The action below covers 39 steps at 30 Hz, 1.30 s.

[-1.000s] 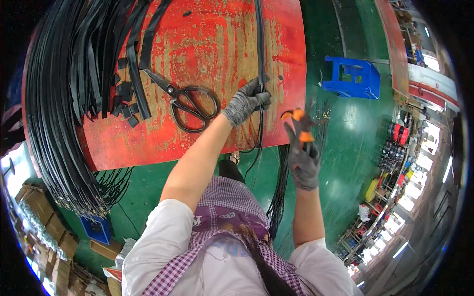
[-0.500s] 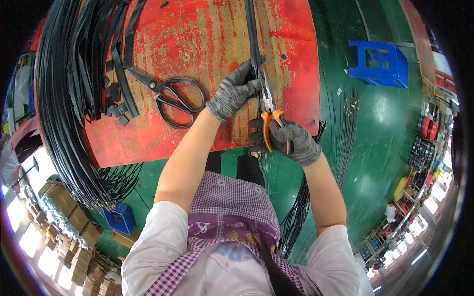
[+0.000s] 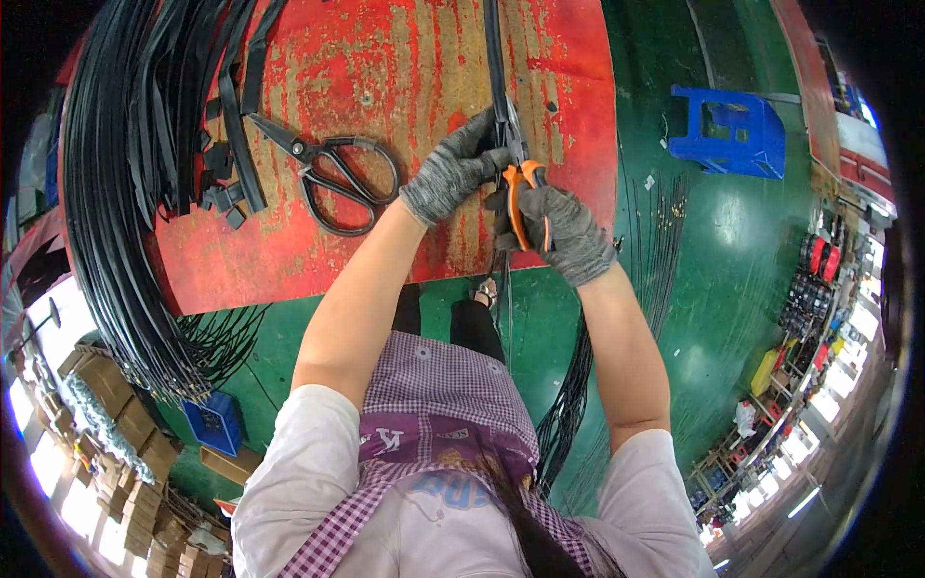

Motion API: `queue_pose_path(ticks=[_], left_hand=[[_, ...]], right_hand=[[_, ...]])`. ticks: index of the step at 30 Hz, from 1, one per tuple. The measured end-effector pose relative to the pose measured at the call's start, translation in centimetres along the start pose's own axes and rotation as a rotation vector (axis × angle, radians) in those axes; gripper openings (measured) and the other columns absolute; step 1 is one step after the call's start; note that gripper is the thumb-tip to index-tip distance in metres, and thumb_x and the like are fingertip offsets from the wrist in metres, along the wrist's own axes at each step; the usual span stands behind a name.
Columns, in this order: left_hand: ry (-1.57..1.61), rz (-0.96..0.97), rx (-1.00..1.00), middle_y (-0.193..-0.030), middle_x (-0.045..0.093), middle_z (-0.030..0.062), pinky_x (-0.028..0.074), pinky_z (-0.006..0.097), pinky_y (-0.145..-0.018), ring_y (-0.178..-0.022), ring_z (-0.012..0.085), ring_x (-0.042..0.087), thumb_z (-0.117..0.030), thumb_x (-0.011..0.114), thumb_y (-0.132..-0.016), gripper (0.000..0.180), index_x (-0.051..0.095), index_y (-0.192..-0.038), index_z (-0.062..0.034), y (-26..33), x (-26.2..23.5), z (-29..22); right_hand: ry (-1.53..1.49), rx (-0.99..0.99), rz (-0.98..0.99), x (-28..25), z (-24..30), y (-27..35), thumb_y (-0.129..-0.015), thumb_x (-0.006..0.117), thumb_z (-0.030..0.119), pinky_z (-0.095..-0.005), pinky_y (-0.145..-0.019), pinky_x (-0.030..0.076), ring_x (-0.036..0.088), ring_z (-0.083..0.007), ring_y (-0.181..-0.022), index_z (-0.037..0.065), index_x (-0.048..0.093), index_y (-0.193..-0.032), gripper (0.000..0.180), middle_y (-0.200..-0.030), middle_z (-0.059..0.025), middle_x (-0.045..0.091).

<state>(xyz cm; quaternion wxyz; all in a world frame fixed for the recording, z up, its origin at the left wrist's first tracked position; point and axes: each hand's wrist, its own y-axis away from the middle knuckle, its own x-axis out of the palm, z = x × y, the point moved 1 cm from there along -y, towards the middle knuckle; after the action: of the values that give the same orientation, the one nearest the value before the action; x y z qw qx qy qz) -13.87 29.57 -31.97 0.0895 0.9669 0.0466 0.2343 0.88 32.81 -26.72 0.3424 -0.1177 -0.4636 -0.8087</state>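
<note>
Gripping the orange-handled pliers [image 3: 520, 183], the gloved right hand [image 3: 564, 231] has its fingers clenched round the handles, their nose set on a black strip [image 3: 494, 58] lying along the red worktable [image 3: 405, 87]; the gloved left hand [image 3: 453, 173] pinches that strip just beside the pliers, with black scissors [image 3: 332, 173] lying nearby

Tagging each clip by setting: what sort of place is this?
Probably a small factory or workshop floor. A worn red bench carries bundles of black strips and scissors, the floor is painted green, and cartons are stacked along the left edge.
</note>
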Motion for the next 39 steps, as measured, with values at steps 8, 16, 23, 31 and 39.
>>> queue_pose_path(ticks=[8,16,23,31,39], left_hand=[[-0.168,-0.009,-0.209,-0.106,0.049,0.0050,0.039,0.028,-0.082,-0.097,0.0125,0.045,-0.006,0.054,-0.075,0.049,0.034,-0.119,-0.0031,9.3,3.6,1.5],[-0.610,-0.149,-0.347,-0.080,0.057,0.0148,0.043,0.031,-0.067,-0.074,0.0264,0.055,-0.015,0.053,-0.076,0.021,0.051,-0.090,-0.0009,17.4,7.1,9.2],[-0.643,-0.238,-0.317,-0.087,0.057,0.0169,0.044,0.032,-0.069,-0.081,0.0291,0.055,-0.014,0.051,-0.077,0.021,0.051,-0.093,-0.0011,16.0,6.4,9.5],[-0.979,0.127,-0.381,-0.097,0.055,0.0121,0.041,0.035,-0.076,-0.085,0.0303,0.052,-0.033,0.043,-0.076,0.040,0.047,-0.105,-0.0055,16.8,5.8,15.8],[-0.794,-0.199,-0.368,-0.082,0.058,0.0137,0.043,0.038,-0.066,-0.077,0.0303,0.055,-0.041,0.057,-0.068,0.039,0.054,-0.091,-0.0093,21.1,6.3,21.6]], right_hand=[[0.367,-0.058,-0.330,-0.1,-5.2,4.2,-0.074,0.057,0.016,-0.0220,-0.053,0.041,0.049,-0.0093,-0.061,0.002,0.050,-0.094,0.025,-0.075,-0.0039,0.053],[0.453,-0.087,-0.473,-4.3,-15.4,5.8,-0.070,0.054,0.010,-0.0240,-0.042,0.039,0.047,-0.0102,-0.049,0.004,0.050,-0.086,0.018,-0.062,-0.0027,0.051],[0.212,-0.032,-0.535,-4.3,-15.6,4.4,-0.068,0.054,0.004,-0.0261,-0.057,0.039,0.046,-0.0123,-0.060,0.000,0.051,-0.082,0.015,-0.071,-0.0038,0.052],[0.386,-0.118,-0.661,-3.2,-15.8,3.9,-0.070,0.050,0.007,-0.0275,-0.046,0.037,0.044,-0.0121,-0.049,0.002,0.051,-0.077,0.009,-0.058,-0.0013,0.049],[0.354,-0.170,-0.610,-2.1,-14.5,4.2,-0.073,0.048,0.016,-0.0274,-0.035,0.034,0.044,-0.0130,-0.038,0.006,0.048,-0.064,0.012,-0.049,-0.0033,0.046]])
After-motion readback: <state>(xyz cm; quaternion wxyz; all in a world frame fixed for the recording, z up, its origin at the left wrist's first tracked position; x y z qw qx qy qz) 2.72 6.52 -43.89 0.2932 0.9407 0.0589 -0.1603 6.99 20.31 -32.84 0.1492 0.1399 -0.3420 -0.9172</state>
